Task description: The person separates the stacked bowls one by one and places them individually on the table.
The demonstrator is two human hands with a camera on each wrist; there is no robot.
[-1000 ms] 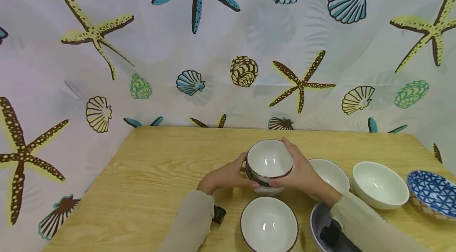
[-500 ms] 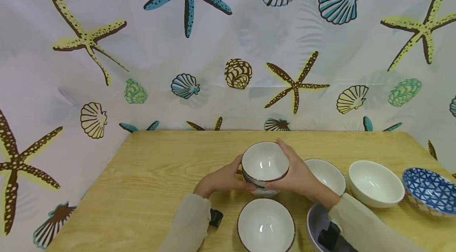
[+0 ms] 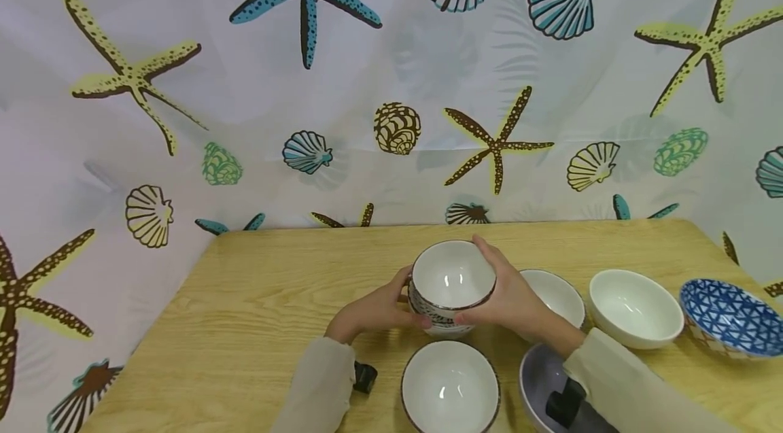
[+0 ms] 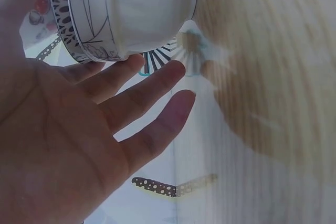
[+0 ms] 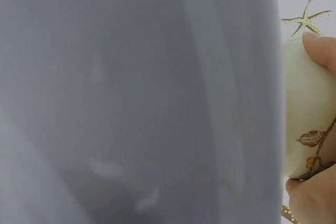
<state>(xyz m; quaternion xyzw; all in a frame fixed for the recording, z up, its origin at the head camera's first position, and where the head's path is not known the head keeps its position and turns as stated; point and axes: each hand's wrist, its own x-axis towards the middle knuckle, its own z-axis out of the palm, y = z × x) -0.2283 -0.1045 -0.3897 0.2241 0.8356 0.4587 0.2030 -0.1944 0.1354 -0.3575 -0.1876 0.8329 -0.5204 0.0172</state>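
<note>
A white bowl with a dark rim [image 3: 453, 274] is on top of a stack, a dark-patterned outside and a white base showing below. My left hand [image 3: 376, 310] holds the stack's left side, thumb in front. In the left wrist view, several fingers of that hand [image 4: 131, 103] spread beside a bowl [image 4: 152, 9] with a patterned band. My right hand [image 3: 508, 293] grips the top bowl's right side, thumb in front and fingers behind. The right wrist view shows part of that hand on a cream bowl [image 5: 307, 93] with a leaf design.
Another dark-rimmed white bowl [image 3: 450, 389] stands in front of the stack. A grey bowl [image 3: 538, 378] lies under my right forearm and fills most of the right wrist view. Rightward are two white bowls, one [image 3: 553, 293] partly hidden, another [image 3: 636, 307], and a blue-patterned bowl [image 3: 731, 314].
The head view has shifted, so everything appears farther left. Both hands still hold the stack, and more patterned outside shows beneath the top rim than half a second ago.
</note>
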